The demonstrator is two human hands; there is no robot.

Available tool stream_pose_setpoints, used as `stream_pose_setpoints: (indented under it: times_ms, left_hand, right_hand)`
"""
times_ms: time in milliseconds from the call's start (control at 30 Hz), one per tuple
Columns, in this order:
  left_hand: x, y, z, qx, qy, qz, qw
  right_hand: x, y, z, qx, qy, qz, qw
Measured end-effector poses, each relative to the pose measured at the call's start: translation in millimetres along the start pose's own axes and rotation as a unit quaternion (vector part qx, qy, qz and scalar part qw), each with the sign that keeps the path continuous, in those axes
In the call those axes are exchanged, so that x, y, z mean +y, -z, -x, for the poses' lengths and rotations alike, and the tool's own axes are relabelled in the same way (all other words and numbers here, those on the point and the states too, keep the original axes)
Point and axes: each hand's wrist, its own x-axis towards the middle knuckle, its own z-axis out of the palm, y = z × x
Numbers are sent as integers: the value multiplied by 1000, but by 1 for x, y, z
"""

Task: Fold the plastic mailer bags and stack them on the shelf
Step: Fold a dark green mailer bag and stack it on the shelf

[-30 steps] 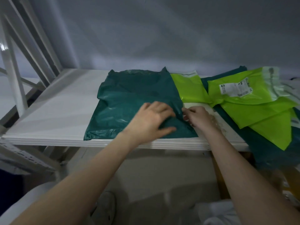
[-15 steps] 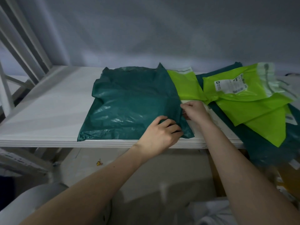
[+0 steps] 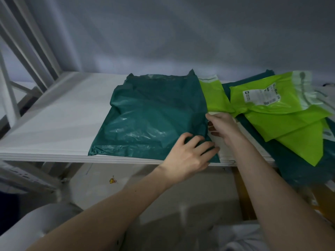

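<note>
Left hand point(image 3: 190, 156) slid from flat on dark green mailer point(image 3: 150, 116) back to its near right corner, fingers now curled into plastic there. Right hand point(image 3: 222, 126) shifted farther along mailer's right edge, fingertips at that edge.

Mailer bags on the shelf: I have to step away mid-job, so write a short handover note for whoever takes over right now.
Left hand: fingers curled on the near right corner of the dark green mailer bag.
Right hand: fingertips at that bag's right edge; grip unclear.
The green bag lies on the white shelf, crumpled at that corner.
Lime green mailer bags lie loose to the right, one bearing a shipping label, over more dark green plastic.
Done: no neat stack visible.
Left: fold this bag, then the others, and stack.
</note>
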Motion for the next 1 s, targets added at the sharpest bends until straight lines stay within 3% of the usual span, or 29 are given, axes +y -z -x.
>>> stream_pose_setpoints:
  times_ms: [233, 433, 600, 1000]
  left_hand:
    - [12, -9, -7, 31, -10, -6, 999]
    - [8, -5, -3, 49, -21, 17, 998]
    - [5, -3, -1, 51, -7, 39, 998]
    - [1, 1, -4, 45, -1, 79, 996]
  right_hand:
    - [1, -1, 1, -10, -93, -10, 996]
    - [-1, -1, -3, 10, -53, -12, 998]
    - [-5, 3, -2, -43, -103, 10, 994]
    - [-3, -3, -2, -1, 4, -51, 999]
